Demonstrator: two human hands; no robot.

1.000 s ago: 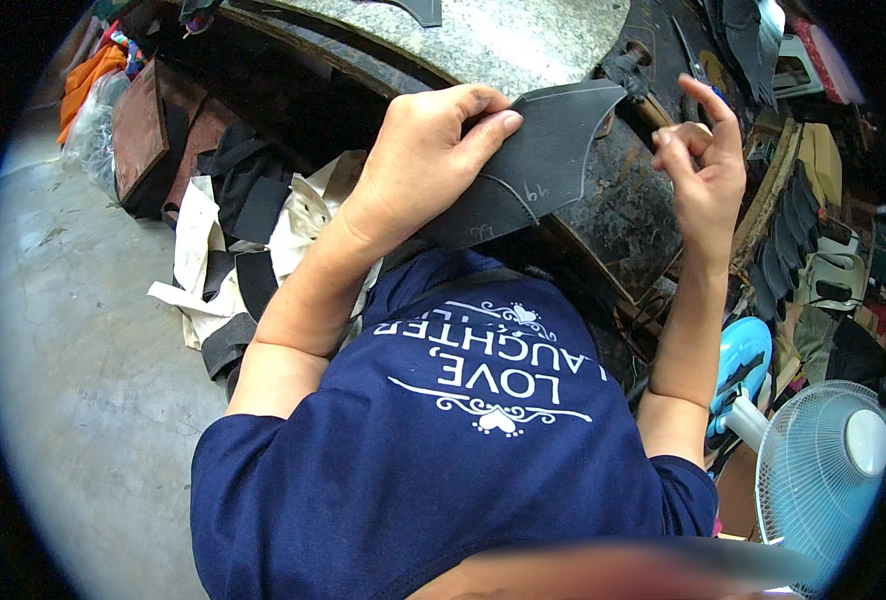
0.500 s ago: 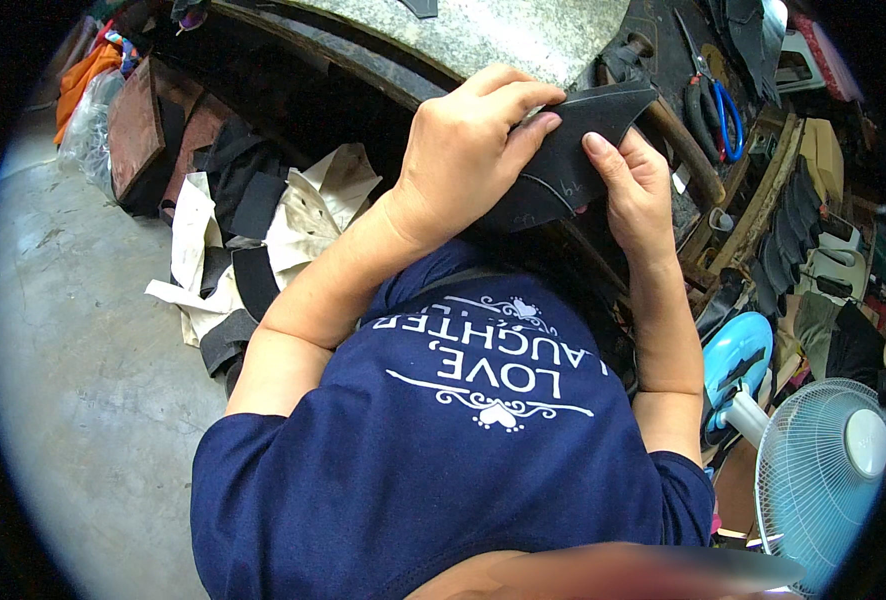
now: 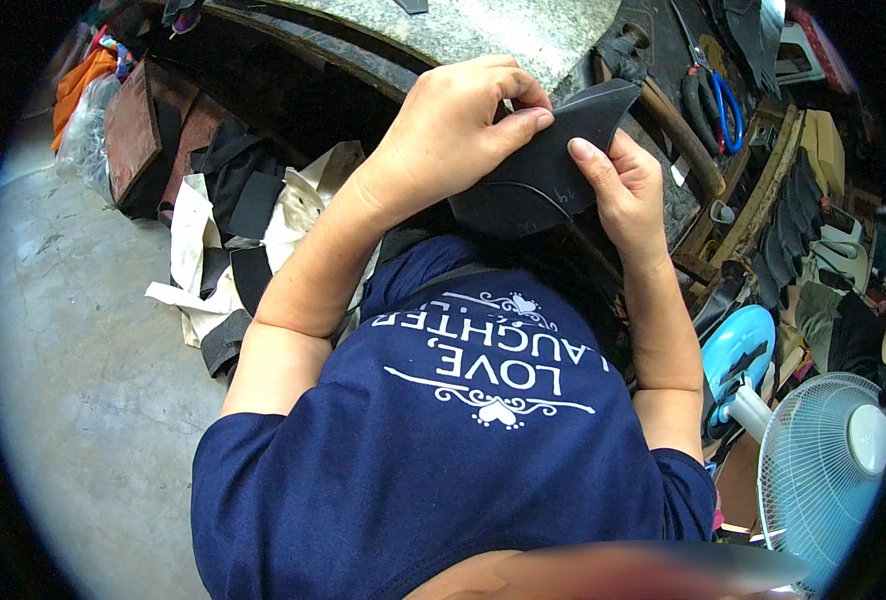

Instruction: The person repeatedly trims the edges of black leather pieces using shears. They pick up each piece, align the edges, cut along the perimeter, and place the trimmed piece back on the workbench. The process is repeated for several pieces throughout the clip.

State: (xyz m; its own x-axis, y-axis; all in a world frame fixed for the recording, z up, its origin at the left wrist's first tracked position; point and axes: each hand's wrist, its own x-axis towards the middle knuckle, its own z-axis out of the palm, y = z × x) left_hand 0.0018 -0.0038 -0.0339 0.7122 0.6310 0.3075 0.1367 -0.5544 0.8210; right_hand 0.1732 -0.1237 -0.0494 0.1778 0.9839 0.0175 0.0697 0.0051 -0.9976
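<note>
One black panel (image 3: 547, 168) lies between the left hand (image 3: 463, 125) and right hand (image 3: 631, 192), both pinching its edges.

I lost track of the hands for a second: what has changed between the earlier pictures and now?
The right hand moved left from free of the black piece and took hold of its right side. The left hand still holds the piece. The fan and hammer stayed put.
</note>
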